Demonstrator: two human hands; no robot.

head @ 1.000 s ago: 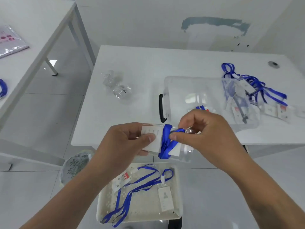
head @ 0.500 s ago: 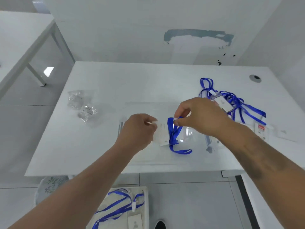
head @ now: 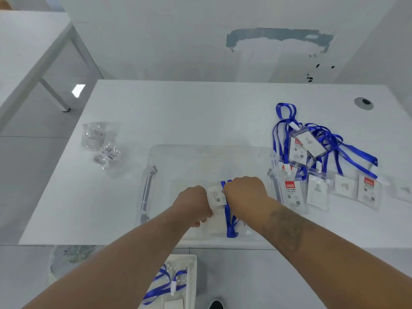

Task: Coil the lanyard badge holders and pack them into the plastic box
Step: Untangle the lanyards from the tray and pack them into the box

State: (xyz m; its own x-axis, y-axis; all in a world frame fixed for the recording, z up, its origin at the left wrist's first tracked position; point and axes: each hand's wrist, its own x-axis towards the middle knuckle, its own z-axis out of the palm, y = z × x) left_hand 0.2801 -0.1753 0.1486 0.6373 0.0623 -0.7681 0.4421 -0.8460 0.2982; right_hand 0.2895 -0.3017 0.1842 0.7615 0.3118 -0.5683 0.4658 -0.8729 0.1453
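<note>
At lower centre, inside the clear plastic box (head: 156,157), my left hand (head: 192,205) and right hand (head: 244,194), knuckles up, grip the blue-lanyard-wrapped clear badge holder (head: 215,197), its strap band running near-to-far.

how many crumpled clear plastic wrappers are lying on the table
2: one crumpled wrapper near the table's left edge, a second wrapper just beside it, nearer the plastic box. None visible elsewhere.

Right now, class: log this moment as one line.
left hand: holds badge holder | right hand: holds blue lanyard | over plastic box
</note>
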